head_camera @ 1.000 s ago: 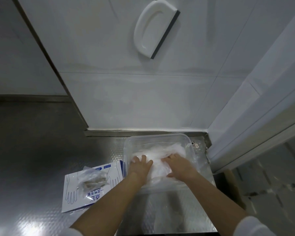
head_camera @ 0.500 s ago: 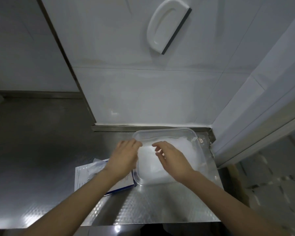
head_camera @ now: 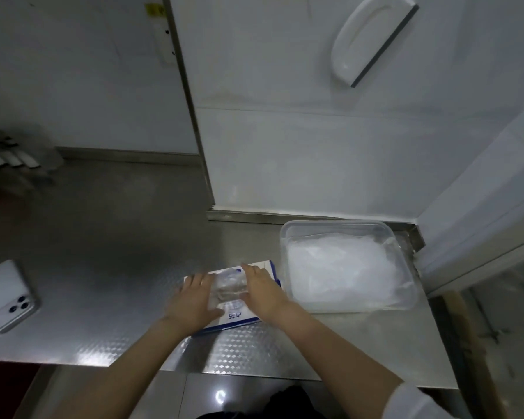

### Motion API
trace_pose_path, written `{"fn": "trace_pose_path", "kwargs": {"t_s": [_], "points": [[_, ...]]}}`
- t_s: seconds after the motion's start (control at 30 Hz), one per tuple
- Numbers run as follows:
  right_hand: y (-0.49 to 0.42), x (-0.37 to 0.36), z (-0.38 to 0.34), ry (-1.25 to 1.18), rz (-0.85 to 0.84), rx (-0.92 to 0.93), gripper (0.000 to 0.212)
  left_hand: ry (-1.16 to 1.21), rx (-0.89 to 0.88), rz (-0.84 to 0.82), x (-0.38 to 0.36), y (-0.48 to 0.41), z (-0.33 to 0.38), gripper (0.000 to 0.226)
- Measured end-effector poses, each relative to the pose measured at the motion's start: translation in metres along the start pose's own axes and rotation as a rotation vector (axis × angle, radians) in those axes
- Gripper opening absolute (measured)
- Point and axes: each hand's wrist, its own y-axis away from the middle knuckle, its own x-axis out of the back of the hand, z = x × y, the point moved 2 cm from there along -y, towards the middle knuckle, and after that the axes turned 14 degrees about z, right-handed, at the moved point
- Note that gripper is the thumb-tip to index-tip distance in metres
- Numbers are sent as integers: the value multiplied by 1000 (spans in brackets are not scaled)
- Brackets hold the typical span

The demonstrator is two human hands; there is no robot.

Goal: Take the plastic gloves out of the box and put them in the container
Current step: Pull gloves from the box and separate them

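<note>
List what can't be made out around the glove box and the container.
Head view throughout.
- Glove box: left hand, right hand and clear plastic cover its top; any gloves inside are hidden.
- Right hand's thumb: under the palm, grip unclear.
- Gloves in container: translucent heap, uncountable.
- Objects at far left: blurred, cut by the edge.
</note>
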Motion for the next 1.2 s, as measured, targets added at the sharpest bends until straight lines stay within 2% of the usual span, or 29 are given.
{"fn": "trace_pose_path", "kwargs": {"t_s": [0.2, 0.27, 0.4, 0.6, 0.67, 0.77, 0.93, 1.0, 1.13, 1.2], "points": [[-7, -7, 1, 71, 66, -78, 21, -40, -7, 12, -5, 2, -1, 74], [-8, -5, 1, 89, 87, -94, 16, -28, -4, 19, -6, 2, -2, 76], [-10, 4, -6, 126, 149, -46, 17, -9, -3, 35, -5, 2, -3, 74], [-15, 58, -18, 30, 442, -74, 25, -20, -1, 35, -5, 3, -3, 75], [-16, 80, -17, -29, 503, -92, 22, -16, 0, 28, -5, 3, -4, 76], [-14, 107, -10, -83, 528, -103, 14, -24, -16, 4, -4, 1, -5, 76], [-7, 132, 1, -133, 507, -69, 20, 85, 6, -161, 5, -13, -6, 72], [-1, 138, 5, -120, 491, -36, 18, 240, 61, -87, 17, -22, -3, 59], [6, 143, 9, -92, 456, 16, 18, 600, 109, 258, 61, -33, 24, 50], [8, 143, 10, -110, 438, 20, 18, 685, 50, 276, 76, -34, 43, 56]]}}
